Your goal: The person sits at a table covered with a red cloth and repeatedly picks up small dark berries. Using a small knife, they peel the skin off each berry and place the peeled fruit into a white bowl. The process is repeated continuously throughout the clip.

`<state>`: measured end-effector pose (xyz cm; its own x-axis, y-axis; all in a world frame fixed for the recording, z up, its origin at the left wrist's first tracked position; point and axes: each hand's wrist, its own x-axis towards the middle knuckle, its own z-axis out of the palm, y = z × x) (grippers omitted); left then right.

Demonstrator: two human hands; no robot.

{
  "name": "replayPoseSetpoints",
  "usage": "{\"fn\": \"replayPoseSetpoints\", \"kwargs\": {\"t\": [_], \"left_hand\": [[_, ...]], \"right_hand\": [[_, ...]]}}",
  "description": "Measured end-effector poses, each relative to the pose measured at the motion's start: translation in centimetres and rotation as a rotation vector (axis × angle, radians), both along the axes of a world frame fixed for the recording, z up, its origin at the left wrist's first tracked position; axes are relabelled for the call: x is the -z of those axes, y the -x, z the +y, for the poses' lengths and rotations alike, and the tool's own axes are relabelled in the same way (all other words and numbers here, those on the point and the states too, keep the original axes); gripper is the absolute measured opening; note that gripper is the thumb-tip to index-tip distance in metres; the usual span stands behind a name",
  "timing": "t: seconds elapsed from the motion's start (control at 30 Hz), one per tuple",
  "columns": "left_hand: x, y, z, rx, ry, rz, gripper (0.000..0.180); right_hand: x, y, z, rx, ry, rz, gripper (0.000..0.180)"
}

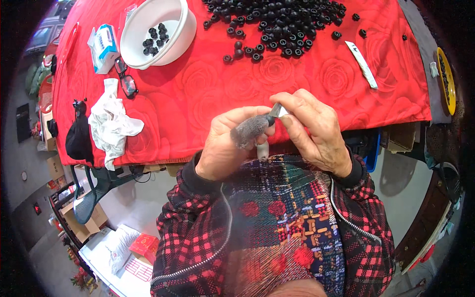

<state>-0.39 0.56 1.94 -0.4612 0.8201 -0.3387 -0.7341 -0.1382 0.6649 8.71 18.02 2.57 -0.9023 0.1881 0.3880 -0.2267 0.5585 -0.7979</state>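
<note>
My left hand is closed near the table's front edge, pinching a small black round part, mostly hidden by the fingers. A fuzzy grey covering appears to wrap one of its digits, and something pale shows at a lower fingertip. Between thumb and fingertips, my right hand grips a small flat metal blade with a whitish lower end. The blade touches or nearly touches the black part; I cannot tell which.
A pile of black hollow round parts covers the far red tablecloth. At far left stand a white basin with several black pieces, a tissue pack, glasses and a white cloth. A white strip and yellow tray are right.
</note>
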Motion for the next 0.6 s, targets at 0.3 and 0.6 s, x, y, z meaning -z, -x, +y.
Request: {"fn": "replayPoseSetpoints", "kwargs": {"t": [0.3,0.6], "left_hand": [[0.12,0.37,0.02,0.024,-0.045,-0.086,0.029],[0.32,0.37,0.06,-0.013,0.004,-0.043,0.029]], "right_hand": [[0.42,0.28,0.24,-0.016,0.018,-0.014,0.022],[0.88,0.42,0.54,-0.028,0.004,-0.029,0.026]]}}
